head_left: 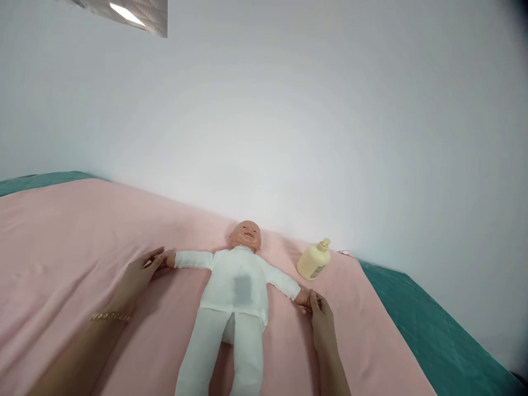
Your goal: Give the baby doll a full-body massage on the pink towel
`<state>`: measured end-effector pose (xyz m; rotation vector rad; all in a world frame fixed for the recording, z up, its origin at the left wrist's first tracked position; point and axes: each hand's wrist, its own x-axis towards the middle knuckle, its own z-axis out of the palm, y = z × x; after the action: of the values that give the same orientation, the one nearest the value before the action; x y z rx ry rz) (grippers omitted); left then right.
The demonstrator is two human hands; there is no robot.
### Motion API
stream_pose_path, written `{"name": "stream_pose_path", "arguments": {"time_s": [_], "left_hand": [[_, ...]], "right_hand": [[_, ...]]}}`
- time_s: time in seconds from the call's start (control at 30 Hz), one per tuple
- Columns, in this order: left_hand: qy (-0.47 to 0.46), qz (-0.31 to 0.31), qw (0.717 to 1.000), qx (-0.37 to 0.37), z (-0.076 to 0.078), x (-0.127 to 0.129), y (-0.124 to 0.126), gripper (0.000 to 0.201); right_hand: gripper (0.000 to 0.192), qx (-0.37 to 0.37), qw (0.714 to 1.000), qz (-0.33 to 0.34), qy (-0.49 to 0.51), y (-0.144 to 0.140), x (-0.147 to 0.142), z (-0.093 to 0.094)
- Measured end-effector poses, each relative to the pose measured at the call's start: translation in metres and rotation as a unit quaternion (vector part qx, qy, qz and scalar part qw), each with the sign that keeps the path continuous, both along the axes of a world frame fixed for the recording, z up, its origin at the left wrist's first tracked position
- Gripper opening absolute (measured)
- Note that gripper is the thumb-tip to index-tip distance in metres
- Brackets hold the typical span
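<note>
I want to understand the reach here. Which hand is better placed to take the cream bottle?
Probably the right hand: it holds the doll's hand just below the bottle. The left hand holds the doll's other hand, across the body.

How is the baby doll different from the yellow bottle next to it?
The baby doll is much bigger than the bottle. The doll lies flat on its back in white clothes, arms spread; the bottle is pale yellow and leans tilted near the wall. The left hand and right hand each touch one of the doll's hands, while nobody touches the bottle. Both rest on the pink blanket.
</note>
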<state>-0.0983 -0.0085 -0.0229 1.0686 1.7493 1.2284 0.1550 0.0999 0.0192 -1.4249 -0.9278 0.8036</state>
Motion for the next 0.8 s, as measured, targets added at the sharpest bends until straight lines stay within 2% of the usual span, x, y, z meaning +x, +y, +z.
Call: {"name": "stream_pose_path", "arguments": {"time_s": [0.07, 0.13, 0.2, 0.33, 0.37, 0.43, 0.53, 0.67, 0.8], "left_hand": [[0.070, 0.010, 0.998, 0.005, -0.002, -0.003, 0.001, 0.055], [0.144, 0.017, 0.989, 0.015, -0.001, -0.006, 0.000, 0.055], [0.206, 0.025, 0.978, 0.022, 0.003, -0.008, -0.005, 0.056], [0.246, 0.053, 0.968, 0.028, 0.015, -0.003, -0.024, 0.058], [0.257, 0.054, 0.964, 0.037, 0.017, 0.000, -0.031, 0.057], [0.268, 0.048, 0.960, 0.059, 0.019, 0.011, -0.050, 0.055], [0.249, 0.008, 0.966, 0.069, 0.012, 0.031, -0.089, 0.049], [0.203, -0.065, 0.977, 0.032, -0.005, 0.057, -0.152, 0.046], [0.100, -0.098, 0.989, -0.040, -0.022, 0.071, -0.206, 0.046]], "right_hand": [[0.026, 0.004, 1.000, 0.002, 0.003, 0.001, -0.002, 0.000], [0.027, 0.008, 1.000, -0.003, 0.007, -0.012, 0.011, -0.003], [0.026, 0.009, 1.000, -0.013, 0.013, -0.035, 0.034, -0.010], [0.033, 0.004, 0.999, -0.042, 0.024, -0.091, 0.089, -0.028], [0.030, 0.001, 0.999, -0.048, 0.026, -0.104, 0.102, -0.032], [0.030, -0.002, 0.998, -0.057, 0.032, -0.124, 0.126, -0.040], [0.030, -0.006, 0.997, -0.066, 0.041, -0.142, 0.155, -0.050], [0.027, -0.015, 0.996, -0.066, 0.057, -0.149, 0.182, -0.061], [0.025, -0.007, 0.996, -0.057, 0.067, -0.148, 0.193, -0.068]]}}
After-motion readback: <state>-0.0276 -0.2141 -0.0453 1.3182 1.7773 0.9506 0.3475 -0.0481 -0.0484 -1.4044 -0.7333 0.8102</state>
